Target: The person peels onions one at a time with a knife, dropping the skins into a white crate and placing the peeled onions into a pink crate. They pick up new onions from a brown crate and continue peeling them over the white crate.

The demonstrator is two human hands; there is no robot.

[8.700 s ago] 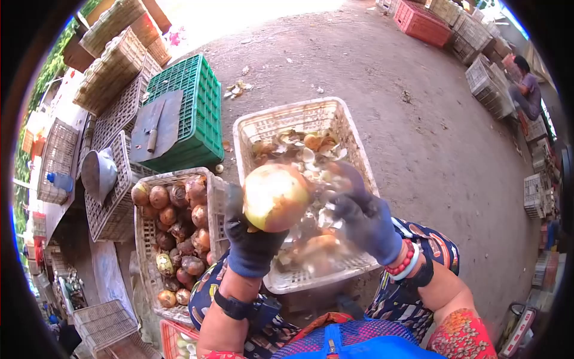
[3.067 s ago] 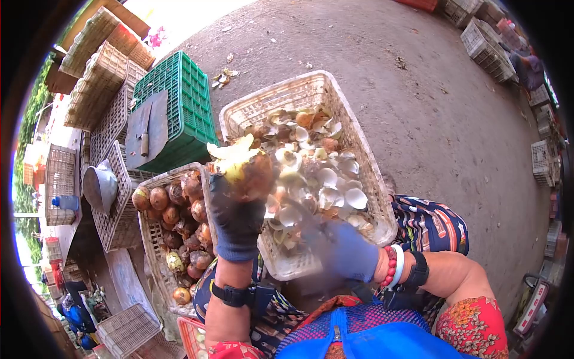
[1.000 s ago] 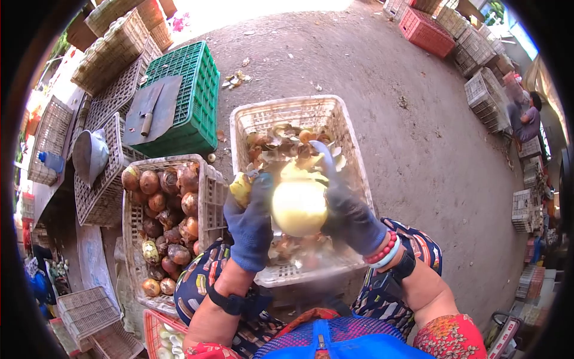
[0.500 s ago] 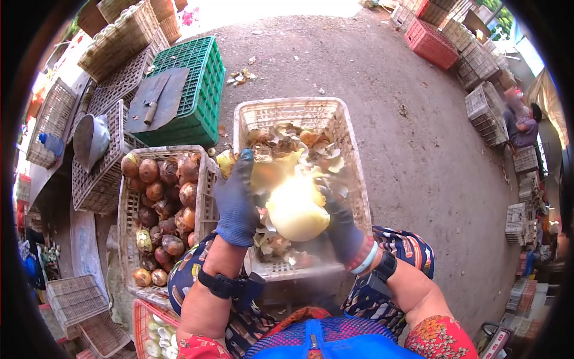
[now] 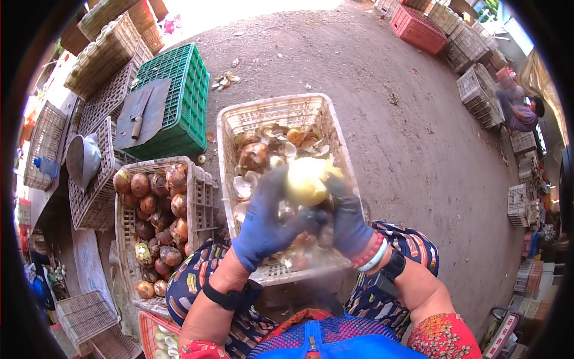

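Observation:
Both hands wear dark blue-grey gloves over a pale plastic crate that holds onion skins. A bright, pale yellow peeled onion is between them. My left hand presses its fingers on the onion's left side. On its right side, my right hand has its fingers closed round the onion, with a piece of yellowish skin at the fingertips. The fingers are partly blurred. Left of my hands, a second crate holds several brown, unpeeled onions.
A green crate with a dark sheet and a tool on top stands at the upper left. A metal bowl is on crates behind it. A red crate with peeled onions is at the lower left. Another person sits at the far right.
Both hands have come closer together round the onion, and the onion has moved up and slightly right. My left hand has dropped the yellowish piece it had at its fingertips. The view has shifted slightly.

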